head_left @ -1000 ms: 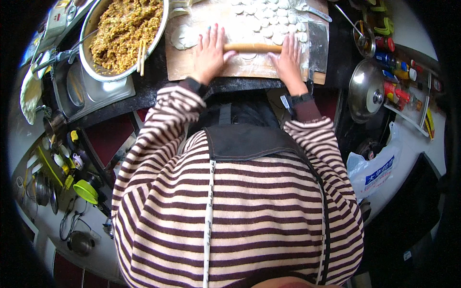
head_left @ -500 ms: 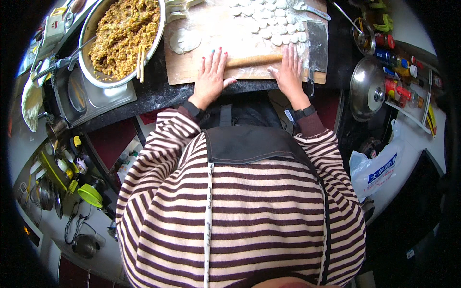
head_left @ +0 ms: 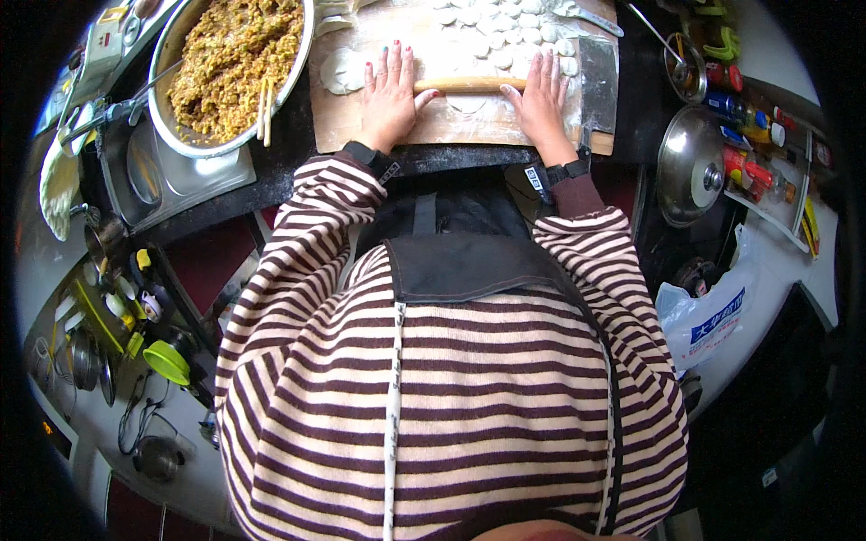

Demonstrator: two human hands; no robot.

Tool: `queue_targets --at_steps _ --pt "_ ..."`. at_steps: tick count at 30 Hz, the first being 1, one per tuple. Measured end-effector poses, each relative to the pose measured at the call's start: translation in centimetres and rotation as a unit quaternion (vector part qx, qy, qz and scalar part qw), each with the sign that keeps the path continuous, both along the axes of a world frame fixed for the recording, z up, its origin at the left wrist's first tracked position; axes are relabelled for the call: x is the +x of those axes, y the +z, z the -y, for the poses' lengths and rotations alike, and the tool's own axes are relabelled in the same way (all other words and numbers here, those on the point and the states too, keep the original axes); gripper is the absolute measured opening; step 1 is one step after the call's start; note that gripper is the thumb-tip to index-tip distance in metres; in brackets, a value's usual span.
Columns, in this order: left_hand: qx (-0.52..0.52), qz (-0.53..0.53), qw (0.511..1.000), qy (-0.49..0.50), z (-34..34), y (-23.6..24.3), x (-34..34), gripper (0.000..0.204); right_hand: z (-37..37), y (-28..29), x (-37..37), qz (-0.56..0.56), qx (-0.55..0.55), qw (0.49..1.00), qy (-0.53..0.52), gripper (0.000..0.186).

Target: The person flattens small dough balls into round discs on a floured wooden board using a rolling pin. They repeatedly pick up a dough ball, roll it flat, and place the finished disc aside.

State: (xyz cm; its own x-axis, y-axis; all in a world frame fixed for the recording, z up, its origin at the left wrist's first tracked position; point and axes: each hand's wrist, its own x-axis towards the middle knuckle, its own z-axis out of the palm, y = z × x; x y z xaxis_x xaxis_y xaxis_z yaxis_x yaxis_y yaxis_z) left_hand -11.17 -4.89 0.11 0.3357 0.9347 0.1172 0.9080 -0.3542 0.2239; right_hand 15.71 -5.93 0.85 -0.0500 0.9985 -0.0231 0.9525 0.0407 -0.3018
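A wooden rolling pin [head_left: 469, 86] lies crosswise on a floured wooden board [head_left: 433, 132]. My left hand [head_left: 389, 101] rests flat over its left end, fingers stretched and spread. At the other end, my right hand [head_left: 543, 106] also lies flat with its fingers apart. Under the pin, a small round of dough [head_left: 466, 105] shows along the near side. A wide, thin dough wrapper [head_left: 341, 71] lies left of my left hand. Several small flattened dough pieces [head_left: 507, 41] cover the far right part of the board.
A big metal bowl [head_left: 309, 54] of minced filling [head_left: 239, 63] stands left of the board, with chopsticks [head_left: 265, 113] in it. A floured cleaver [head_left: 598, 81] lies along the board's right side. Farther right are a pot lid [head_left: 691, 167] and several bottles [head_left: 753, 126].
Both hands have moved the rolling pin away from me, farther up the board. The dough round on its near side now shows.
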Motion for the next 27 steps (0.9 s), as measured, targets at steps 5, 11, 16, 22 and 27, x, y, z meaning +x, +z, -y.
queue_targets --at_steps 5,11,16,22,27 --pt "-0.114 -0.063 0.990 -0.055 2.0 0.4 -0.4 0.095 1.9 0.6 -0.4 0.018 -0.120 0.992 -0.024 0.099" --pt "0.022 0.036 0.999 -0.012 -1.3 -0.1 -0.1 0.084 0.0 -0.3 -0.4 0.012 -0.033 0.999 -0.020 0.099" --pt "-0.094 -0.051 0.993 -0.048 1.2 -0.8 -0.8 0.087 2.9 -0.8 -0.2 0.000 -0.069 0.997 -0.028 0.100" --pt "-0.020 0.102 0.993 -0.057 4.6 -0.7 -0.4 0.038 3.2 -0.1 -0.5 0.001 0.096 0.994 0.051 0.053" --pt "0.047 0.172 0.982 -0.061 4.3 0.5 0.7 0.024 -1.7 0.2 -5.3 -0.032 0.019 0.999 -0.010 0.023"
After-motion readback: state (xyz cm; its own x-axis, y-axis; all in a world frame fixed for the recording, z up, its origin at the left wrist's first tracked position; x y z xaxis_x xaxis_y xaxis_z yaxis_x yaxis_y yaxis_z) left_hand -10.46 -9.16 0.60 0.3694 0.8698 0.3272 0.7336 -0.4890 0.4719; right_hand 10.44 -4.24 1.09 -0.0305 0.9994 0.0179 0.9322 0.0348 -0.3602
